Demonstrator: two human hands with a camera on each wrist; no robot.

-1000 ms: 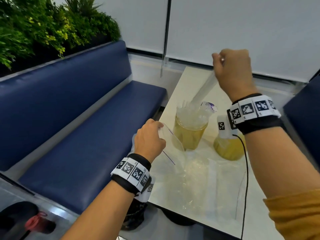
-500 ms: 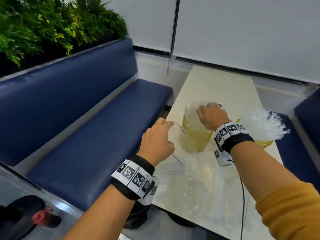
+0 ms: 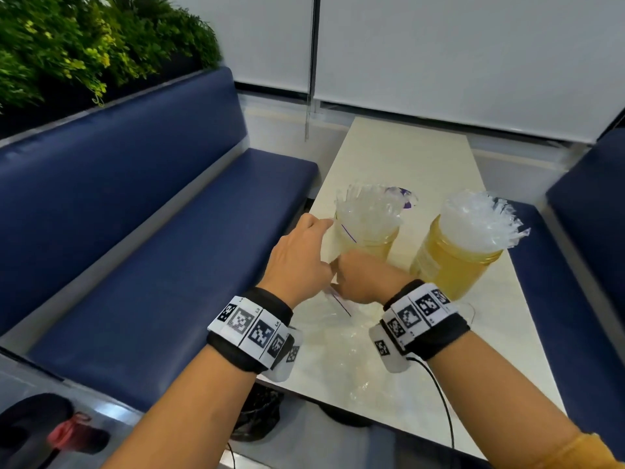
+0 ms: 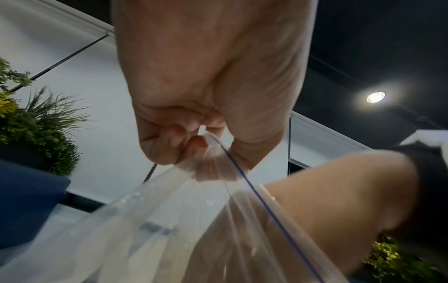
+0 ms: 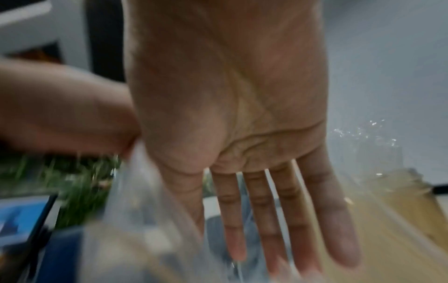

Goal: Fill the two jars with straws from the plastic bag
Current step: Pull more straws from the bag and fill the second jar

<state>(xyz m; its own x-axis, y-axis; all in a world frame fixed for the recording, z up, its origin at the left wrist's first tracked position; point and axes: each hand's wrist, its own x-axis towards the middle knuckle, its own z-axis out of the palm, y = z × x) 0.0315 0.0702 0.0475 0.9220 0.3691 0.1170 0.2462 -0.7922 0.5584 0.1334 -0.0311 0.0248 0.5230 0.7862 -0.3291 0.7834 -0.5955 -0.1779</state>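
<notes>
Two amber jars stand on the table, the left jar (image 3: 367, 243) and the right jar (image 3: 455, 265), each crammed with clear wrapped straws (image 3: 473, 221). The clear zip plastic bag (image 3: 348, 336) lies in front of them. My left hand (image 3: 299, 262) pinches the bag's blue-lined rim (image 4: 244, 178) and holds it up. My right hand (image 3: 358, 282) sits at the bag's mouth beside the left hand, its fingers (image 5: 286, 220) straight and spread among the clear plastic, holding nothing. What is inside the bag is too blurred to make out.
The pale table (image 3: 402, 154) runs away from me between two blue benches (image 3: 169, 252). A plant hedge (image 3: 84, 52) tops the left bench's back. A black cable (image 3: 443, 401) trails from my right wrist over the table's near edge.
My right hand lowered a straw into the left jar, let it go, then dropped back to the bag's mouth beside my left hand. The left hand kept hold of the rim.
</notes>
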